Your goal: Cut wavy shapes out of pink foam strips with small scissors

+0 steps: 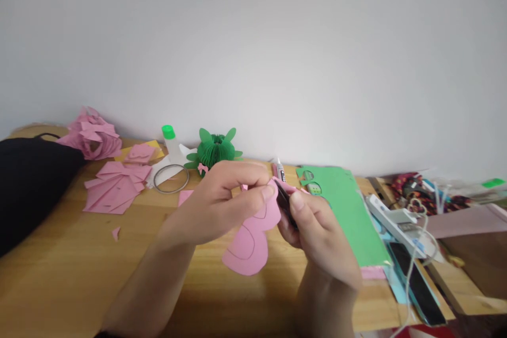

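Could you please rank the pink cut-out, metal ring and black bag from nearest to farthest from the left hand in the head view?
1. pink cut-out, held by the left hand.
2. metal ring, beyond it, to the left.
3. black bag, far left edge.

Single view, taken from a head-worn camera at the near side of the bench (59, 274). It is aimed forward and only slightly down: the upper half of the frame is filled by the plain wall (253, 37), and the bench is kept to the lower half. The left hand (222, 200) and right hand (317, 232) are seen at close range just below centre, with the forearms cut off by the bottom edge. The pink paper (253, 237) pinched in the left hand is placed near mid-frame. The left margin is taken up by a black bag (27, 185); a green sheet (348, 211) is seen right of centre. The far bench edge is bowed across the frame.
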A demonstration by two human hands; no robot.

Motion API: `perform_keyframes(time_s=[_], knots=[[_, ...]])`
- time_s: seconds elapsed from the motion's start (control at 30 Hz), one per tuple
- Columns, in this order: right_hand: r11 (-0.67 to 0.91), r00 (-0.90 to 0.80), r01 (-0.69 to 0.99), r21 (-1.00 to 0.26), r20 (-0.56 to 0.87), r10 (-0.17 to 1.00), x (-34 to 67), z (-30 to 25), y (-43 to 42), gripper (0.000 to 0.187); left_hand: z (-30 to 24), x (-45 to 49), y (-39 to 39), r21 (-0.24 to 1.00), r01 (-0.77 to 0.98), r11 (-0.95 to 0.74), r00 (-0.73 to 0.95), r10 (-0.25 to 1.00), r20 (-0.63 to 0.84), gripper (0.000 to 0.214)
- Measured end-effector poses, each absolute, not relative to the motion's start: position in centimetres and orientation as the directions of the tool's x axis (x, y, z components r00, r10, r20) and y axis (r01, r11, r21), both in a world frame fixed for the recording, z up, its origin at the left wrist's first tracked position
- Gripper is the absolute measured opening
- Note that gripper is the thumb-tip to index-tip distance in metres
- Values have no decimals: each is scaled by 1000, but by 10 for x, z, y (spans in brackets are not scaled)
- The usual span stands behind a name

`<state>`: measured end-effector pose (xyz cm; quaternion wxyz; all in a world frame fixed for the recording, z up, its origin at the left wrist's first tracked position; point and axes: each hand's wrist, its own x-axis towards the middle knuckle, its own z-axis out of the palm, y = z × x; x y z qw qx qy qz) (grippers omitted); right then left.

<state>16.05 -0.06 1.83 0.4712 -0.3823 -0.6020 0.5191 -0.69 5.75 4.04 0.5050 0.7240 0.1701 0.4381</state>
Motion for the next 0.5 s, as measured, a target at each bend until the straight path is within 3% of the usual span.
perform_keyframes(time_s=[0.5], knots=[[173,-316,-40,-984,176,932,163,17,0,51,41,-10,60,882,-199,-427,598,660,454,36]])
